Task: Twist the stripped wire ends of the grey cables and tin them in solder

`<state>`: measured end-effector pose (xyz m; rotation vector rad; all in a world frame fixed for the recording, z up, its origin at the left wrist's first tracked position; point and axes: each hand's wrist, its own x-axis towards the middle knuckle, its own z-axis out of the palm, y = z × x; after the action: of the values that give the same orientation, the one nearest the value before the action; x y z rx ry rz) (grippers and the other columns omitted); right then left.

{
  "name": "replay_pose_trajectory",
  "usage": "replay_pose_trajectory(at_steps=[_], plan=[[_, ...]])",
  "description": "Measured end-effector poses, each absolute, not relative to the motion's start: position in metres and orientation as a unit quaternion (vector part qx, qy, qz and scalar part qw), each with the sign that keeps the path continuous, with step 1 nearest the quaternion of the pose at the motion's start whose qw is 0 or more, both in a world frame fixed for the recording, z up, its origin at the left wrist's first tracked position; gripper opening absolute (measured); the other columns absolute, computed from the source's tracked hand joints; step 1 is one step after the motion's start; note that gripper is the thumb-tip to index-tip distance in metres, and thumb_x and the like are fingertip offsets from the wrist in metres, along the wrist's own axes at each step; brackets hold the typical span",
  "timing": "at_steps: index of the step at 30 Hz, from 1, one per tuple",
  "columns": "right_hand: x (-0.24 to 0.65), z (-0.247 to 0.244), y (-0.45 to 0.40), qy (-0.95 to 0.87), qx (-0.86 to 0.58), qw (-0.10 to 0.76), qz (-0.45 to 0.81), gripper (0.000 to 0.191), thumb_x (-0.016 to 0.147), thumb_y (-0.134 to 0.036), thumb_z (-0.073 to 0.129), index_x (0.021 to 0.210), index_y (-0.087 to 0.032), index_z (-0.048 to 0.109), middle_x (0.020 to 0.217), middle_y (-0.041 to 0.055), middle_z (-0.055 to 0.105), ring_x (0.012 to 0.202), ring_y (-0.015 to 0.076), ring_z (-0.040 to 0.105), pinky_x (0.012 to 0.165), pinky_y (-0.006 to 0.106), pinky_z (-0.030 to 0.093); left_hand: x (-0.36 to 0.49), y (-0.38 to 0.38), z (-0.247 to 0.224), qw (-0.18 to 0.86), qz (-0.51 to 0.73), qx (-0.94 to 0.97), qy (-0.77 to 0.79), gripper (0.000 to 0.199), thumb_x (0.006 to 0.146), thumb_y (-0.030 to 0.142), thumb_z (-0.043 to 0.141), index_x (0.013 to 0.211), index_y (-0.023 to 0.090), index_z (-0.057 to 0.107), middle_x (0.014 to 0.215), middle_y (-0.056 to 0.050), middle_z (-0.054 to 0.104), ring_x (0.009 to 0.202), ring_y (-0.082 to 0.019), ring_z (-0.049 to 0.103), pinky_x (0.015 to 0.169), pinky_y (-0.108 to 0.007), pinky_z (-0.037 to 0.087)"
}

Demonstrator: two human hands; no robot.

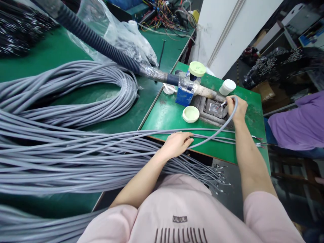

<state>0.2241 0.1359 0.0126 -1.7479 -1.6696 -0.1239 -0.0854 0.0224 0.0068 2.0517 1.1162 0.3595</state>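
Observation:
My right hand pinches one grey cable close to its stripped end. The thin wire tips point down at the shiny square surface of a solder pot. From that hand the cable bends in an arc back to my left hand. There my left fingers are closed over the cable at the table's front edge, with a few more grey cables running beside and under them. Part of the left grip is hidden by the hand itself.
A ribbed exhaust hose ends above the pot, by a blue box. Round it stand an open pale dish, a yellow-green lid and a white jar. Grey cable bundles fill the left. A person in purple is at right.

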Motion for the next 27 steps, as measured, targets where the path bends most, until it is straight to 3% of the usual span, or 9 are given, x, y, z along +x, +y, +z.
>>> replay_pose_trajectory(at_steps=[14, 20, 23, 27], plan=[[0.223, -0.004, 0.144, -0.658, -0.678, 0.326, -0.030, 0.027, 0.089, -0.036, 0.053, 0.082, -0.019, 0.073, 0.081, 0.0056, 0.076, 0.076, 0.0199, 0.068, 0.070, 0.027, 0.048, -0.085, 0.023, 0.008, 0.374, 0.140, 0.804, 0.440, 0.038, 0.096, 0.039, 0.041, 0.122, 0.023, 0.065, 0.115, -0.007, 0.071, 0.109, -0.024, 0.065, 0.095, -0.035, 0.048], [0.216, 0.019, 0.118, -0.663, -0.644, 0.381, -0.023, 0.026, 0.091, -0.037, 0.053, 0.084, -0.021, 0.073, 0.084, 0.0040, 0.075, 0.080, 0.0205, 0.069, 0.078, 0.031, 0.051, -0.085, 0.023, 0.006, 0.405, 0.165, 0.780, 0.448, 0.036, 0.094, 0.038, 0.047, 0.118, 0.021, 0.067, 0.108, -0.008, 0.073, 0.105, -0.025, 0.066, 0.093, -0.036, 0.048], [0.197, 0.042, 0.075, -0.669, -0.602, 0.435, 0.011, 0.021, 0.092, -0.036, 0.055, 0.096, -0.024, 0.073, 0.091, 0.0029, 0.076, 0.086, 0.0212, 0.070, 0.083, 0.034, 0.053, -0.079, 0.020, 0.004, 0.491, 0.244, 0.703, 0.454, 0.035, 0.091, 0.039, 0.054, 0.115, 0.019, 0.068, 0.104, -0.008, 0.074, 0.096, -0.023, 0.067, 0.089, -0.034, 0.049], [0.159, 0.049, 0.008, -0.697, -0.519, 0.493, 0.039, 0.024, 0.090, -0.026, 0.058, 0.109, -0.032, 0.071, 0.103, 0.0020, 0.075, 0.092, 0.0228, 0.070, 0.083, 0.040, 0.055, -0.054, 0.009, 0.004, 0.709, 0.348, 0.503, 0.352, 0.042, 0.084, 0.044, 0.065, 0.113, 0.014, 0.068, 0.094, -0.009, 0.074, 0.085, -0.018, 0.067, 0.083, -0.029, 0.050]])
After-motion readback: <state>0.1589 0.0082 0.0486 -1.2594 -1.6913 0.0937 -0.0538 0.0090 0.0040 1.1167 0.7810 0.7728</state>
